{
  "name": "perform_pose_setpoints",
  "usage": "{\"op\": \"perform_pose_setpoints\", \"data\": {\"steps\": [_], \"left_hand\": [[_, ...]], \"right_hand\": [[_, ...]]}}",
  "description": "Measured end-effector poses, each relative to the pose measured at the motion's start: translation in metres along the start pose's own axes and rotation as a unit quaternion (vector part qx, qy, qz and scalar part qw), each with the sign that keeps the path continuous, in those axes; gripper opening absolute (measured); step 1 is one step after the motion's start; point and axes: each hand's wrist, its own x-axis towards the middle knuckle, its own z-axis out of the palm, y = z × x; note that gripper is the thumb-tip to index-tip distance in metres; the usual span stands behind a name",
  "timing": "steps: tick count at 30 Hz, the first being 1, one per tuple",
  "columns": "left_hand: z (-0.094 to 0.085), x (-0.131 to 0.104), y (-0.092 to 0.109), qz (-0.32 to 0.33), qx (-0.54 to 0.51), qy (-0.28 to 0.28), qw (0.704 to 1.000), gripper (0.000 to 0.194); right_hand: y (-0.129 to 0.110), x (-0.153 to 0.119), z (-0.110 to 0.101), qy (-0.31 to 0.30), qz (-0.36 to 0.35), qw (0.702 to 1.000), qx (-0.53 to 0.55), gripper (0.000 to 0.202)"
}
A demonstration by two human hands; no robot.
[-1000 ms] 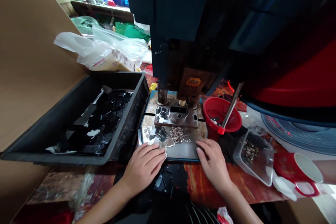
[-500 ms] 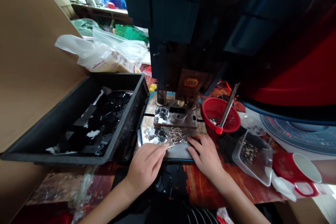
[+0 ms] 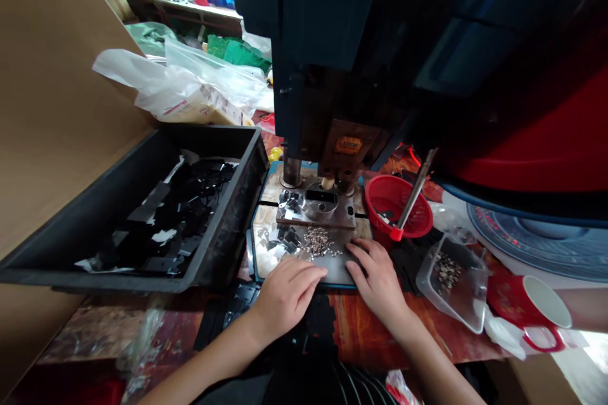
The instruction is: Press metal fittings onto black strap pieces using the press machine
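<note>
A pile of small shiny metal parts (image 3: 317, 242) lies on the flat metal base (image 3: 332, 270) of a press. Below the pile is my left hand (image 3: 289, 291), its fingers pressed together and pointing right; whether anything sits between the fingertips is too small to tell. On the right side of the base rests my right hand (image 3: 377, 275), thumb and index finger apart, nothing held. Thin black and silver pieces (image 3: 280, 239) are scattered left of the pile. Behind it stands the die block (image 3: 316, 215) with a dark slot.
A black bin (image 3: 216, 253) of dark scraps stands at left. To the right are a red basket (image 3: 401, 202) with a rod over it, a clear tray (image 3: 451, 285) of small parts and a red mug (image 3: 527, 304). The press body (image 3: 323, 25) hangs overhead.
My left hand has moved right and slightly down, away from the pile's left edge. My right hand has shifted slightly right, off the pile's edge. The view has shifted a little.
</note>
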Motion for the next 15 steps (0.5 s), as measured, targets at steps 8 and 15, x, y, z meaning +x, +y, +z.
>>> {"op": "perform_pose_setpoints", "data": {"steps": [8,15], "left_hand": [[-0.002,-0.001,0.0,0.014,0.018,-0.004,1.0,0.026],[-0.002,-0.001,-0.001,0.016,0.012,-0.002,1.0,0.027]], "right_hand": [[-0.007,0.013,0.0,-0.015,-0.051,0.998,-0.032,0.031],[0.005,-0.006,-0.001,-0.002,-0.036,0.999,-0.014,0.032]]}}
